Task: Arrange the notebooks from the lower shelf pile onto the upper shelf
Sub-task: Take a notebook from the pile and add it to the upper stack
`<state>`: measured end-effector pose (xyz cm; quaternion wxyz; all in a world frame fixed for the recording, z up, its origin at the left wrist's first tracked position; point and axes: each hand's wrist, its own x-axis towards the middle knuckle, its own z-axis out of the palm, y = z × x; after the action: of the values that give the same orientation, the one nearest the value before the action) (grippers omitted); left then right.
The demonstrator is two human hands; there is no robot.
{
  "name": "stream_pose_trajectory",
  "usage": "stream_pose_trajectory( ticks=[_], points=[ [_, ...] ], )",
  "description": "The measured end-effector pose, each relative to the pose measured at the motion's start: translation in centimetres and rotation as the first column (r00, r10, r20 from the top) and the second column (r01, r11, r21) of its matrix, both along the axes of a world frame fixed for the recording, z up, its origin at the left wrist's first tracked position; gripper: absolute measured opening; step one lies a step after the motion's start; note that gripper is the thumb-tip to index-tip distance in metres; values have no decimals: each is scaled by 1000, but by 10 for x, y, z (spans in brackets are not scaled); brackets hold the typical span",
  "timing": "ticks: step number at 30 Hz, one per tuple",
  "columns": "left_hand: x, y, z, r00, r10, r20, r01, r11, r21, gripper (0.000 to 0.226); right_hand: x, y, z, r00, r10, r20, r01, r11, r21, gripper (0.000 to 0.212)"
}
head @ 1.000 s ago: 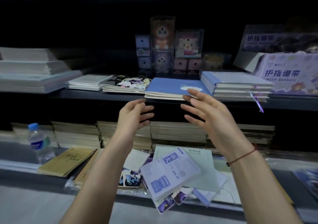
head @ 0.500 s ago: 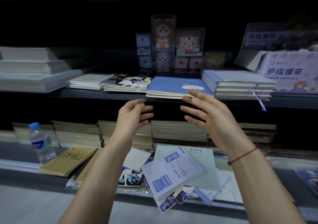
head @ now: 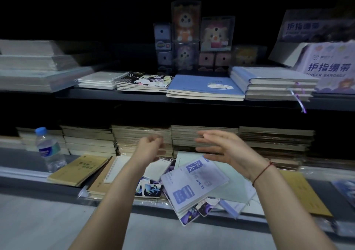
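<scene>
A loose pile of notebooks lies on the lower shelf, topped by a pale lilac notebook [head: 194, 183] with blue print. A spiral white notebook [head: 115, 170] and a green-grey one [head: 232, 184] lie in the same pile. My left hand [head: 148, 148] hovers empty above the pile, fingers curled but apart. My right hand [head: 224, 148] is open and flat, palm facing left, just above the lilac notebook. On the upper shelf [head: 134, 98] lie a blue notebook [head: 203, 86], an anime-cover stack [head: 144, 82], a white stack [head: 99, 79] and a thick blue-spined stack [head: 272, 84].
A water bottle [head: 49, 150] stands at the lower shelf's left. Yellow-brown exercise books [head: 78, 170] lie beside it. Stacked paper pads [head: 142, 138] line the back of the lower shelf. Boxed toys [head: 186, 34] and a finger bandage box [head: 330, 67] stand on the upper shelf.
Both hands have dropped from the upper shelf's edge down to just above the lower pile. Nothing was picked up.
</scene>
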<state>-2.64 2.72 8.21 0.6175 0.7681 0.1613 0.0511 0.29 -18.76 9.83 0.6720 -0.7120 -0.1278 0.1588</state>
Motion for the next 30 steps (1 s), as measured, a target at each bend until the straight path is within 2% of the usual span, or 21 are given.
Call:
stream_pose_trajectory(
  ticks=[5, 7, 10, 12, 15, 19, 23, 30],
  points=[
    [4, 1, -47, 985, 21, -172, -39, 994, -101, 23, 13, -11, -48, 983, -98, -153, 99, 995, -4, 27],
    [5, -1, -65, 968, 51, -246, -89, 986, -144, 27, 17, -16, -70, 958, -182, -222, 183, 983, -17, 27],
    [5, -6, -86, 928, 71, -365, -148, 971, -188, 17, 20, -18, -95, 896, -334, -292, 313, 943, -118, 31],
    [4, -9, -96, 903, 52, -426, -135, 976, -168, 21, 22, -18, -110, 879, -395, -265, 346, 914, -214, 38],
    [3, -10, -109, 883, 10, -470, -101, 981, -168, 30, 26, -19, -127, 901, -400, -170, 325, 880, -346, 46],
    [4, -10, -115, 863, -14, -505, -101, 975, -200, 34, 29, -17, -136, 926, -355, -125, 278, 869, -410, 47],
    [5, -11, -123, 841, -122, -527, -74, 939, -335, 38, 30, -15, -145, 942, -312, -122, 228, 865, -448, 50],
    [10, -9, -128, 872, -46, -486, -136, 933, -333, 20, 32, -19, -154, 956, -280, -86, 196, 830, -522, 47]
  ],
)
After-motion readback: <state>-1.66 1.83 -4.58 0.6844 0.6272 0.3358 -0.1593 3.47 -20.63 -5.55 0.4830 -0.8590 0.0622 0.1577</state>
